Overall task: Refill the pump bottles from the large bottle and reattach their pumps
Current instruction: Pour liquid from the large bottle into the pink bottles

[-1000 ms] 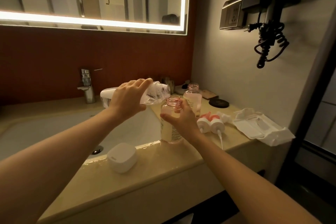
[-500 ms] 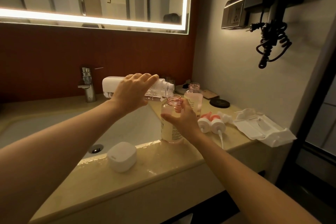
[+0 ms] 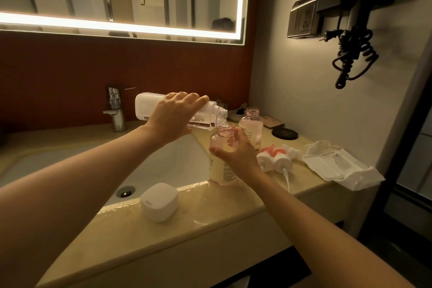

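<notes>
My left hand (image 3: 174, 116) grips the large clear bottle (image 3: 145, 106), tipped on its side with the mouth just over the neck of a pink pump bottle (image 3: 221, 168). My right hand (image 3: 236, 154) holds that open pump bottle upright on the counter edge. A second open pump bottle (image 3: 251, 125) stands behind it. Two white and pink pumps (image 3: 274, 161) lie on the counter to the right, tubes pointing toward me.
The sink basin (image 3: 163, 161) is on the left with a chrome faucet (image 3: 115, 110) behind it. A white square cap (image 3: 159, 201) sits on the wet counter (image 3: 224, 213). White wipes pack (image 3: 336, 165), a dark round lid (image 3: 284, 133), and a wall hair dryer (image 3: 350, 14) are at right.
My left hand has tipped the large bottle further, raising its base so the mouth angles down over the pump bottle's neck. My right hand and the pump bottle stayed in place.
</notes>
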